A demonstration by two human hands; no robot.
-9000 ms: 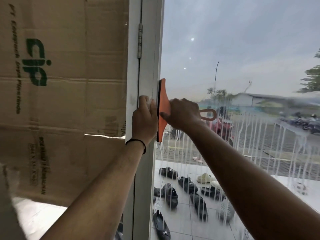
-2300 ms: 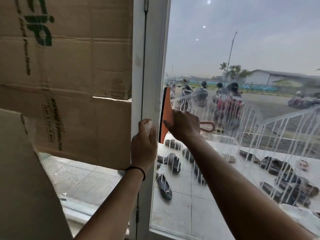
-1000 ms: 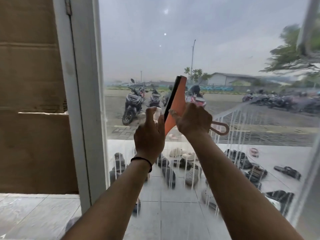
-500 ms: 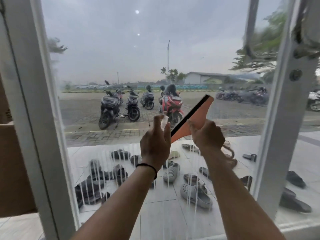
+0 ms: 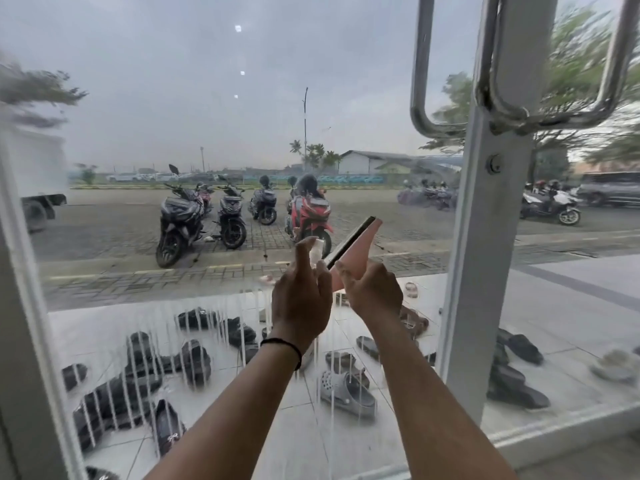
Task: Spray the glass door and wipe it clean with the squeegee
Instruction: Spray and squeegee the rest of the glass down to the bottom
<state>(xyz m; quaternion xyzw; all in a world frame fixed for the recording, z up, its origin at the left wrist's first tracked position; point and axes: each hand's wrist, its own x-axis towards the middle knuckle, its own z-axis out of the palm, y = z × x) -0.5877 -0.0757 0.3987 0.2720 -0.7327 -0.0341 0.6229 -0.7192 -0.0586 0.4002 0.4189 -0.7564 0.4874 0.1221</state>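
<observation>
right hand [image 5: 372,294] grips squeegee [image 5: 353,252] tilted beside left hand [image 5: 301,296] holding white bottle [image 5: 316,250]

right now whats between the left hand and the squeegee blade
In the head view, a small white spray bottle, held in the left hand, sits just left of the squeegee blade.

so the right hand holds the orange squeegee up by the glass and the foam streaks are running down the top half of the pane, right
Not quite: the streaks are on the lower half. The head view shows the white drip streaks running down below the hands, while the upper glass door looks free of them. The rest holds: the right hand grips the orange squeegee up by the glass.
</observation>
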